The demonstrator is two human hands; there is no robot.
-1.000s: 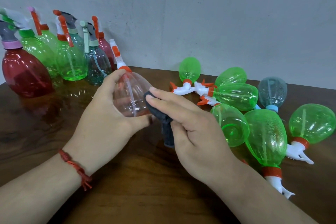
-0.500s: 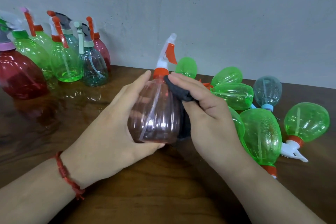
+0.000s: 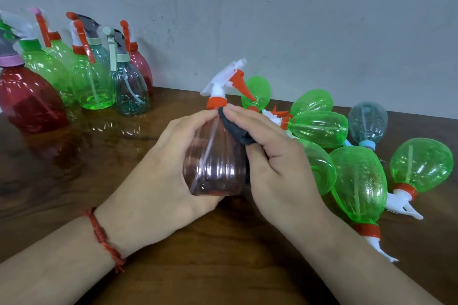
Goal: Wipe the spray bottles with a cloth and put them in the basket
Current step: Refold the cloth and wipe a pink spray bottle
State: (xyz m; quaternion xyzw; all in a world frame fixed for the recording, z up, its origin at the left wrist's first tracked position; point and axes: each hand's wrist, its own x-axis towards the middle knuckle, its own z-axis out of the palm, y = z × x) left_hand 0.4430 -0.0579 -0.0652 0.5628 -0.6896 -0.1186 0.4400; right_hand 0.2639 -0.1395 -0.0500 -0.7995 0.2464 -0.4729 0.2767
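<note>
Pink bottle (image 3: 215, 166), probably light, slick, squashy: left hand (image 3: 153, 181) is clasping its belly, right hand (image 3: 280, 173) is pinching dark cloth (image 3: 235, 131) against its shoulder.

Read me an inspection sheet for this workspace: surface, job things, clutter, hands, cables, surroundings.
Surface: dark glossy wooden table, reflecting the standing bottles.
Job's things: pink bottle held above the table, nozzle up; dark cloth at its shoulder; standing bottles far left; lying bottles at right; no basket in view.
Clutter: nothing seen.
Hands: left hand grips the pink bottle; right hand holds the cloth against it.
Cables: nothing seen.
Surroundings: grey wall behind the table.
</note>
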